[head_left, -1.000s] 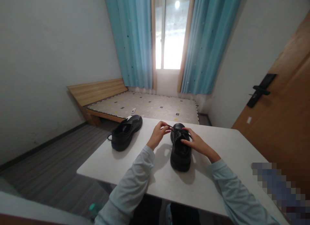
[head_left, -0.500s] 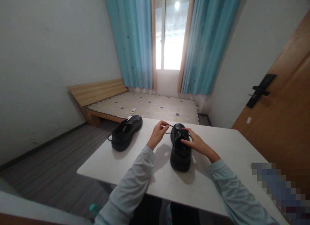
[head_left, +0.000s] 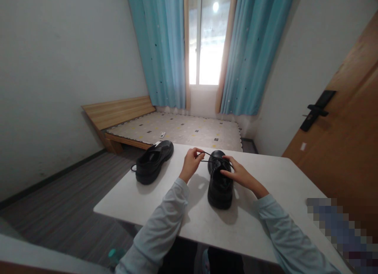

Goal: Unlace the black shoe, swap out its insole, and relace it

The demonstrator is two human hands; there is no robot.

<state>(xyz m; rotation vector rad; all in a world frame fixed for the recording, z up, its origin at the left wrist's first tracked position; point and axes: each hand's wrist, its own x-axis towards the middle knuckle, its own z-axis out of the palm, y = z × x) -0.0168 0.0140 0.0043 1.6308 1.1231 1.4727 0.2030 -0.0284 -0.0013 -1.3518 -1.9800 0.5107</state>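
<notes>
- Black shoe (head_left: 220,193) is sitting centre-right between left fingers (head_left: 198,151), pinching its lace (head_left: 208,161), and right fingers (head_left: 227,173), touching it, grip unclear.
- Toe (head_left: 217,152) is pointing up-frame, long axis running near-vertical.

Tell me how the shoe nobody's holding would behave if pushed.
The free black shoe would probably slide rather than roll, standing upright on its thick sole. Tipping seems unlikely, given that wide-looking base. The thin dark loop at its side would likely flop.

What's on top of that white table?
One black shoe on the left, and another shoe whose lace the left hand holds; the right hand touches that shoe. The tabletop beneath both shoes is hidden.
</notes>
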